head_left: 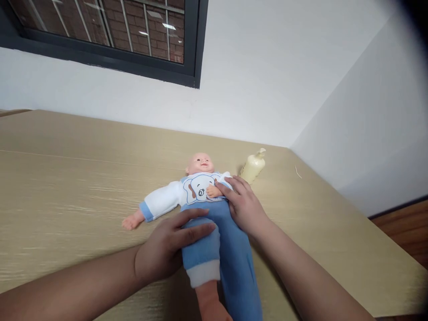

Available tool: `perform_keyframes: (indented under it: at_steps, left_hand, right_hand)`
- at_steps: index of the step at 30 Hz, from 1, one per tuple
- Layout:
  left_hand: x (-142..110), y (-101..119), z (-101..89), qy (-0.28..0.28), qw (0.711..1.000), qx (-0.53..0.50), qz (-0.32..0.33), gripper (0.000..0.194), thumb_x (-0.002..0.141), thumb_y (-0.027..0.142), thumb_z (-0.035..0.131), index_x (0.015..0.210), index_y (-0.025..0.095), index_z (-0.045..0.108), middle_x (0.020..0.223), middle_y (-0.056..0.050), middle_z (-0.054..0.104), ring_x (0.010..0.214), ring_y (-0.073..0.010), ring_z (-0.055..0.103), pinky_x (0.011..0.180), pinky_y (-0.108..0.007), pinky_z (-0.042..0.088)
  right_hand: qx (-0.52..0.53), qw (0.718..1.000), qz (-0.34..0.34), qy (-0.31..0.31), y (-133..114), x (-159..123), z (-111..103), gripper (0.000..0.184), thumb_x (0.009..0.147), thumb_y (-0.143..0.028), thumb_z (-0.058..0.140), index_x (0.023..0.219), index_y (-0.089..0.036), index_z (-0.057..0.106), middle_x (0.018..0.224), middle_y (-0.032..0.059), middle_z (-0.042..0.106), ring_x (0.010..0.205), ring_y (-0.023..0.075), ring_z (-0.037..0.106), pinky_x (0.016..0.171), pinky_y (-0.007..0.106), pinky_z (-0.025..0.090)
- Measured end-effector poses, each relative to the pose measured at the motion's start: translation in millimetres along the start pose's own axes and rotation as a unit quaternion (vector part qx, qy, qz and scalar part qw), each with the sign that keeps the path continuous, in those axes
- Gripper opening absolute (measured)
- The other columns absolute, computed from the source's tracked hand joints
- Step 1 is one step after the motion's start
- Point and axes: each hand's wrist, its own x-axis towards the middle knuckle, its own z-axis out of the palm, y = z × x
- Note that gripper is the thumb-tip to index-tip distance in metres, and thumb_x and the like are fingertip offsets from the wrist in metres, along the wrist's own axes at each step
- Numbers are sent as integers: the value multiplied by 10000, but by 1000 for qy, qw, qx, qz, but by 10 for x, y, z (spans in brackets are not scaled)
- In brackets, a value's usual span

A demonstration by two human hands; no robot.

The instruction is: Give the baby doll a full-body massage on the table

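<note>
A baby doll (203, 187) lies on its back on the table, head away from me. It wears a white top with an animal face and blue trousers with a white cuff. My left hand (163, 245) grips the doll's leg on the left side, with two digits over the blue cloth and the others hidden beneath. My right hand (245, 203) is closed around the doll's bent arm at its right side; the doll's small hand rests on its belly. The doll's other arm stretches out to the left. The far foot of the longer trouser leg is out of view.
A pale yellow pump bottle (253, 167) stands tilted in view beyond my right hand. A thin white strip (298, 172) lies further right on the wooden table (83, 178). White walls and a dark-framed window (194, 44) border the table's back.
</note>
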Motion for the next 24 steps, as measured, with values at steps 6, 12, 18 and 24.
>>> perform_keyframes:
  at_steps: [6,12,18,24]
  left_hand:
    - [-11,36,-43,-28,999,19,22,412,958,128,567,1365,190,596,1418,-162,561,1191,-239,635,929,-322,571]
    - [-47,117,-95,-41,997,42,50,474,965,219,546,1436,179,517,1442,-195,551,1220,-278,629,932,-383,580]
    - [-42,143,-77,-76,990,79,83,516,906,193,531,1421,165,529,1374,-196,600,1233,-301,611,945,-432,573]
    - [-28,201,-66,-137,971,136,138,454,893,162,564,1346,161,605,1310,-176,647,1198,-329,617,985,-477,554]
  right_hand:
    - [87,994,52,51,40,-59,94,542,925,-100,476,1431,-281,547,1436,106,544,1346,288,489,1132,503,429]
    - [396,866,249,177,324,-76,182,424,866,-262,672,1287,-280,620,1368,47,630,1315,265,547,1153,468,404]
    - [657,599,438,136,672,-129,181,383,823,-203,696,1198,-239,626,1177,58,736,1060,230,713,951,395,583]
    - [689,534,490,7,788,-190,93,343,867,-196,658,1195,-102,621,1079,199,761,960,267,761,904,406,613]
